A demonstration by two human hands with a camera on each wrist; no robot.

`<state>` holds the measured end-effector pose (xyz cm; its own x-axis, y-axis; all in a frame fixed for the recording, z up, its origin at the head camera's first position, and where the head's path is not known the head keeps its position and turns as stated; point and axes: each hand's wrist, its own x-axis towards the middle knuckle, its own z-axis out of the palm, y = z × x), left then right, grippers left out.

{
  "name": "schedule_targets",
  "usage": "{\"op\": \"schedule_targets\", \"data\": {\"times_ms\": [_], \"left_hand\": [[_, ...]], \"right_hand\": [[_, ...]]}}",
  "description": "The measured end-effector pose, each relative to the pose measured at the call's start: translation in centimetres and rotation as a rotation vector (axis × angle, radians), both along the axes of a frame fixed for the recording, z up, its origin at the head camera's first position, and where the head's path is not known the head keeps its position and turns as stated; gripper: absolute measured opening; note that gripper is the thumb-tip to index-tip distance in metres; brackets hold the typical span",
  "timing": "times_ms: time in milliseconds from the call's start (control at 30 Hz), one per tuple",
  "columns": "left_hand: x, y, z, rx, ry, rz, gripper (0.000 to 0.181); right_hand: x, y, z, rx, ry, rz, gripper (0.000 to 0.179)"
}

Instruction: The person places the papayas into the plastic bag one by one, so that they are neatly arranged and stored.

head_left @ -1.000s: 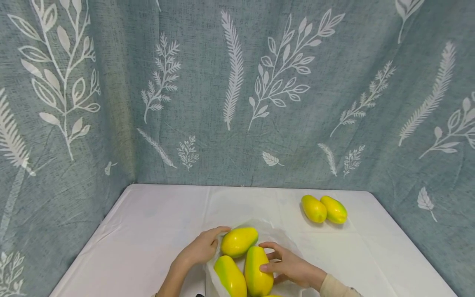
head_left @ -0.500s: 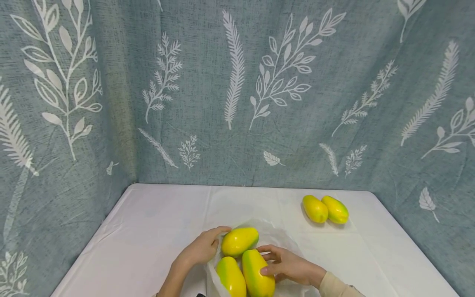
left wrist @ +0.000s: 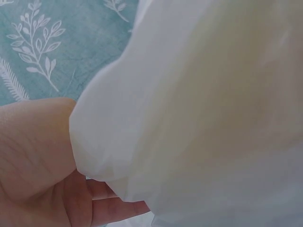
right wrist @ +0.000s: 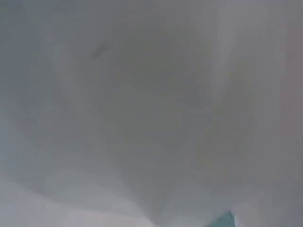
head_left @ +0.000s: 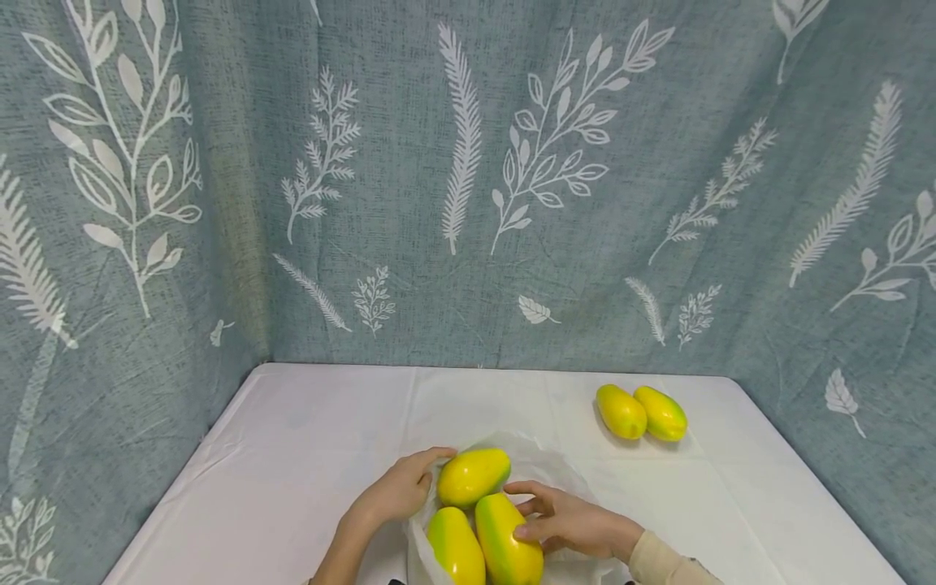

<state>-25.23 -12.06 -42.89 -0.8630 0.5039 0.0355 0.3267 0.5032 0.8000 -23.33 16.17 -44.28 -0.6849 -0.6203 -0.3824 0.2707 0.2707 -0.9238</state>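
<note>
The right hand [head_left: 574, 524] reaches in from the near right, forearm slanting toward the far left, with a cream sleeve [head_left: 661, 561] at the wrist. Its thumb presses on the right side of the near right fruit [head_left: 506, 543], while the fingers bend around toward that fruit's far end, so the fruit is held between them. The left hand [head_left: 398, 486] comes up from the near left, back of the hand upward and index finger stretched to the right, at the left edge of the translucent white bag [head_left: 548, 465]. In the left wrist view, bag film covers the fingertips, so I cannot tell whether they pinch it. The right wrist view is mostly blurred pale film.

The gripped fruit is in the bag's mouth, left of the right palm and tilted, its far end leaning left. Just left of it is the near left fruit [head_left: 457, 546], also in the bag, and beyond these 2 is the far fruit [head_left: 474, 477], lying crosswise beside the left index fingertip.

All 3 are smooth, glossy, plump and elongated, bright yellow with green patches; on the gripped fruit the green runs lengthwise down its left side. On the far right of the white table [head_left: 322, 422], the left loose fruit [head_left: 621, 412] and the right loose fruit [head_left: 660, 413] lie side by side, yellow and green too.
</note>
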Motion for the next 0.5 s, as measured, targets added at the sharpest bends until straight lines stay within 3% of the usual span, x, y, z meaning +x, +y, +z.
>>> {"op": "schedule_targets", "data": {"times_ms": [500], "left_hand": [[0.2,0.3,-0.4,-0.002,0.001,-0.004,0.044]], "right_hand": [[-0.4,2.8,1.3,-0.107,0.026,-0.026,0.062]]}}
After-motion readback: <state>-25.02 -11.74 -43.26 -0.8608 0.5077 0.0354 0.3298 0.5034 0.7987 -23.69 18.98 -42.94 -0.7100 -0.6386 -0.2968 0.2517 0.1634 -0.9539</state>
